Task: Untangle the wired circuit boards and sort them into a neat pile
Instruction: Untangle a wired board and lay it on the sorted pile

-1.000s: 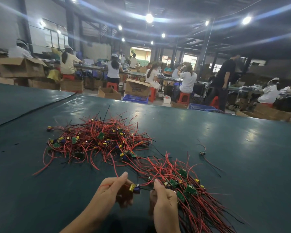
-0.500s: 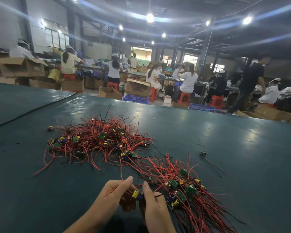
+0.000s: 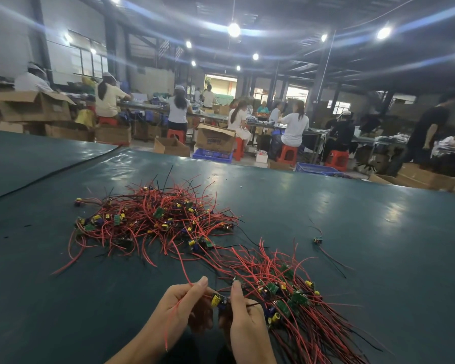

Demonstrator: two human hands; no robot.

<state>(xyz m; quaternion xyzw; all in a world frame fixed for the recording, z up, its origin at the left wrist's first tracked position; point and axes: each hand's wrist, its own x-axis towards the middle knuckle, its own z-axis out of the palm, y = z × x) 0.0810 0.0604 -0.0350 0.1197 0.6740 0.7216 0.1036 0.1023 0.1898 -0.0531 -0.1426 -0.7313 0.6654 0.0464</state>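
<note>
Hands sit closer together than a second ago, and a red lead (image 3: 174, 315) now trails over the left one.

Head view: the left hand (image 3: 184, 308) and right hand (image 3: 247, 329) both have their fingers curled round one circuit board (image 3: 217, 300) with a yellow capacitor, held low over the green table (image 3: 378, 232). Its red lead runs up and left towards the tangled heap (image 3: 153, 222), so it probably still needs pulling free. The sorted pile (image 3: 294, 303) lies just beside the right hand, with boards at the near-left end and wires fanning away to the near right. The right hand is nearer, so the held board should likely go in along that same axis. One stray board (image 3: 317, 241) lies well apart on the right.
</note>
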